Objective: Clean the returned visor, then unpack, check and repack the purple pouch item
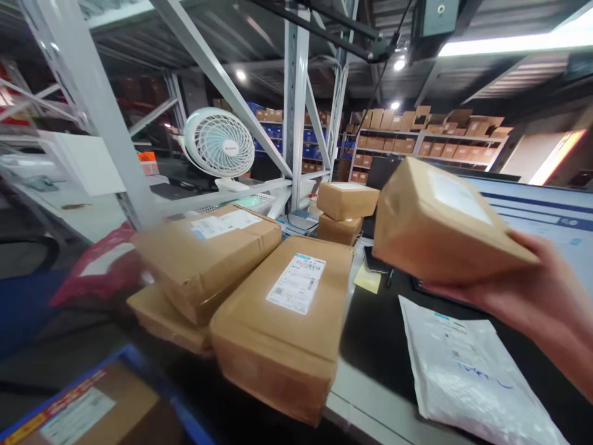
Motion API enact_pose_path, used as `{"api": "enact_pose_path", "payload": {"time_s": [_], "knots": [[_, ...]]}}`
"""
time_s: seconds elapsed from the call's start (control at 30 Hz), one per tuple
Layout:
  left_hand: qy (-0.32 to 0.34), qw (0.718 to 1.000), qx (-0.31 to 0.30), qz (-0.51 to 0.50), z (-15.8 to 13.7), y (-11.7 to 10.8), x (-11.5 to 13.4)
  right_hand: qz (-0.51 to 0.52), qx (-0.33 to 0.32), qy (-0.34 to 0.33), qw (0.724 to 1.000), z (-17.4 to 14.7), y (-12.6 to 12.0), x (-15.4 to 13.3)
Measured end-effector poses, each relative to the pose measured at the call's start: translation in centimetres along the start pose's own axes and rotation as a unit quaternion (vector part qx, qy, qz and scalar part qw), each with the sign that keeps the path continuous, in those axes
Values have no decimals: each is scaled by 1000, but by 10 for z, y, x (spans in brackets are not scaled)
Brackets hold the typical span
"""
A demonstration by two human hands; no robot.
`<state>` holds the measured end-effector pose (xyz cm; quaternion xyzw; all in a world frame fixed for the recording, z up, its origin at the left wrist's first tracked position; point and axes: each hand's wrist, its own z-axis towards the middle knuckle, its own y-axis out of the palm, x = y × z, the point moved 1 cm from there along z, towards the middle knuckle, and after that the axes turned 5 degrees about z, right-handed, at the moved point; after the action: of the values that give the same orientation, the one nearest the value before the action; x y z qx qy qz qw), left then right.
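Note:
My right hand [523, 296] holds up a small cardboard box [440, 222] from beneath and its right side, at the right of the head view. A white label lies on the box's top, and the box hangs tilted in front of a monitor. Below it, a white padded mailer [467, 371] with handwriting lies on the black desk mat. To the left stands a larger labelled carton [282, 309], with another carton [213, 247] beside it resting on a flatter box [171, 315]. Two small boxes [347, 201] are stacked behind. My left hand is out of view.
A white fan [220, 145] stands behind the cartons near a grey metal upright [296, 105]. The monitor [551, 222] is at the right. A red package [104, 262] lies at the left, above a blue-edged bin [134, 358] holding a box. Stocked shelves [428, 136] line the background.

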<state>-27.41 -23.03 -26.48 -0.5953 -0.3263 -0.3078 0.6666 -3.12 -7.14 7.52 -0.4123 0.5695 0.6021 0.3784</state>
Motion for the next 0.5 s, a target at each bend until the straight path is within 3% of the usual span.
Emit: {"api": "enact_pose_path", "payload": {"time_s": [0.1, 0.27, 0.43, 0.5], "knots": [[9, 999, 16, 38, 29, -20, 1, 87, -51, 24, 995, 68, 65, -15], [19, 995, 52, 83, 49, -50, 0, 97, -10, 74, 993, 166, 153, -18], [19, 990, 96, 104, 39, -69, -6, 63, 93, 162, 980, 199, 203, -9], [19, 988, 107, 107, 28, -68, -11, 13, 98, 142, 985, 198, 211, -12]]}}
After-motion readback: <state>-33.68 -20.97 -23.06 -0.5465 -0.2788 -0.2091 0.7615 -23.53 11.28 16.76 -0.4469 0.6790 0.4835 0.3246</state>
